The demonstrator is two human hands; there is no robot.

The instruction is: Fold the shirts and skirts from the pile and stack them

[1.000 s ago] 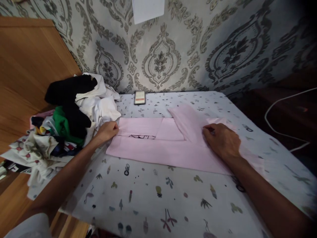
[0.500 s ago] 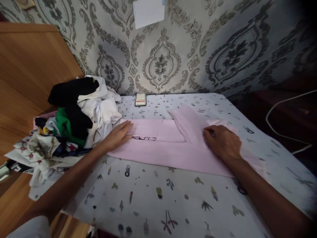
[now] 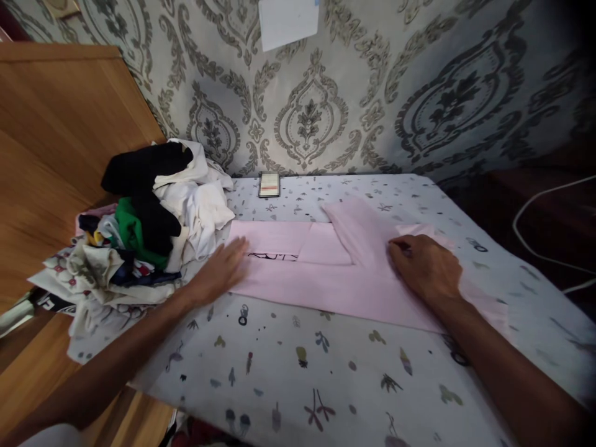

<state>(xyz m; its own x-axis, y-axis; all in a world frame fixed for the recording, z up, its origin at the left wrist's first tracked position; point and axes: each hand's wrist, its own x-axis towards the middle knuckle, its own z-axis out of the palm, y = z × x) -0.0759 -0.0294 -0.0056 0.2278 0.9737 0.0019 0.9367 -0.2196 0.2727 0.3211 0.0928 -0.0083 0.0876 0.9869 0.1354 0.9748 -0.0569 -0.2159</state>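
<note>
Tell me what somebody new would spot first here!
Probably the pink cloth, folded in a long strip on the patterned sheet, with the left hand at its left end and the right hand toward its right. Next, the messy heap of clothes on the left, black, white and green. Behind, big leafy swirls cover the wall.

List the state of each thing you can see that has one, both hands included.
Left hand: open, over the pink garment's left end, slightly blurred
Right hand: fingers curled at the garment; whether they pinch it is unclear
Pink garment: laid out, partly folded, dark print partly showing
Clothes pile: crumpled, unfolded
Printed cover: spread out
White cable: slack, curved
White paper: up against the wall
</note>
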